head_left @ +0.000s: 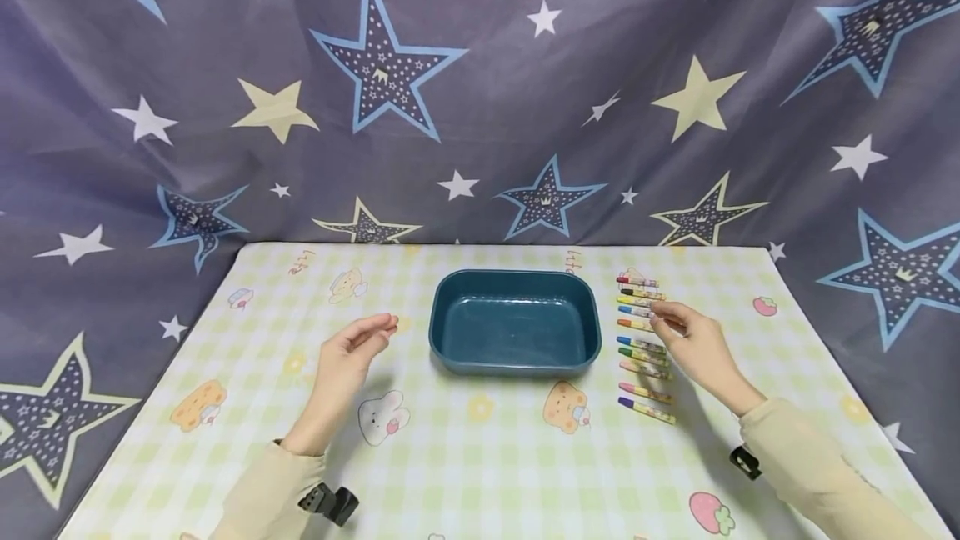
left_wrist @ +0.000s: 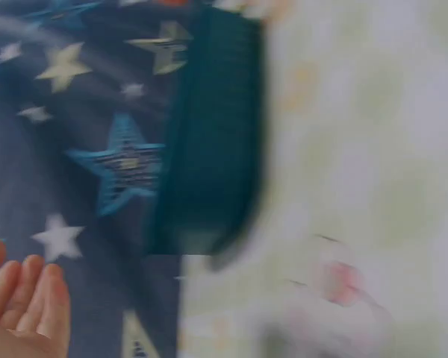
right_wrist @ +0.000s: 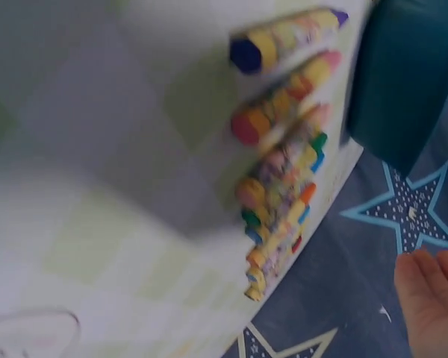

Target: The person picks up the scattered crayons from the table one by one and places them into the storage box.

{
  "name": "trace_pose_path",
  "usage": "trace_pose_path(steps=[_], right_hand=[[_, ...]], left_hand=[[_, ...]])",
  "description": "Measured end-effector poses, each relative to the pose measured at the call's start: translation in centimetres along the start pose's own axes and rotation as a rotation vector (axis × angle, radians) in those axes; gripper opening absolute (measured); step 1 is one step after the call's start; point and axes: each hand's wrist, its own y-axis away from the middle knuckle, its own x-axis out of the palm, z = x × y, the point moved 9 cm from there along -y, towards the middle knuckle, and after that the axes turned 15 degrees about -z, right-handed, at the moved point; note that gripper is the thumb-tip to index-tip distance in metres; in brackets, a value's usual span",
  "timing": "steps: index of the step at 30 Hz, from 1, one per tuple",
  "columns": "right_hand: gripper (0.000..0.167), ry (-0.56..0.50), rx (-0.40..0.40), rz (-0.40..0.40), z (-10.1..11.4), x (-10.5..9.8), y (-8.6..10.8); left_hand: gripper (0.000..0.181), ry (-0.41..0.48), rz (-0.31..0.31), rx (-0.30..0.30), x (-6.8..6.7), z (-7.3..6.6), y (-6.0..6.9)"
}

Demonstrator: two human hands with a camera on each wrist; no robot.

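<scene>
A dark teal rectangular box (head_left: 517, 333) stands in the middle of the table, with nothing inside it. To its right lies a column of several crayons (head_left: 647, 410) in different colours with patterned wrappers, their coloured tips towards the box. My right hand (head_left: 701, 352) hovers over the right ends of the upper crayons, fingers loosely bent; no crayon shows in its grasp. In the right wrist view the fingers (right_wrist: 437, 283) appear apart from the crayons (right_wrist: 287, 41). My left hand (head_left: 348, 365) is held in the air left of the box, fingers relaxed and holding nothing.
A checked tablecloth (head_left: 480, 457) with cartoon prints covers the table. Behind and beside it hangs a dark curtain (head_left: 495, 107) with stars. Each sleeve carries a small black wrist camera (head_left: 330, 503). The left wrist view is blurred.
</scene>
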Motion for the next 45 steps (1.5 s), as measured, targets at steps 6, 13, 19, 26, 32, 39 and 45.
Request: trace_pose_path(steps=[6, 13, 19, 26, 32, 39, 45], right_hand=[[0.029, -0.015, 0.008, 0.018, -0.1, 0.7, 0.9], [0.027, 0.006, 0.01, 0.056, -0.5, 1.2, 1.8], [0.03, -0.038, 0.038, 0.098, -0.9, 2.0, 2.4], [0.03, -0.044, 0.024, 0.103, -1.0, 2.1, 2.7], [0.028, -0.024, 0.013, 0.101, -1.1, 1.8, 2.9], [0.026, -0.03, 0.004, 0.104, -1.3, 1.9, 2.9], [0.026, -0.033, 0.006, 0.105, -1.6, 2.0, 2.6]], left_hand=[[0.028, -0.001, 0.06, 0.003, 1.9, 2.5, -0.4], [0.041, 0.01, 0.185, 0.086, 4.2, 3.6, -2.2], [0.054, -0.006, 0.252, 0.113, 5.8, 4.8, -4.1], [0.068, -0.013, 0.366, 0.014, 8.5, 6.4, -5.5], [0.073, -0.004, 0.352, -0.026, 9.4, 7.2, -5.8], [0.068, -0.008, 0.275, -0.044, 9.6, 7.3, -5.3], [0.065, 0.007, 0.217, -0.046, 9.3, 7.2, -4.9]])
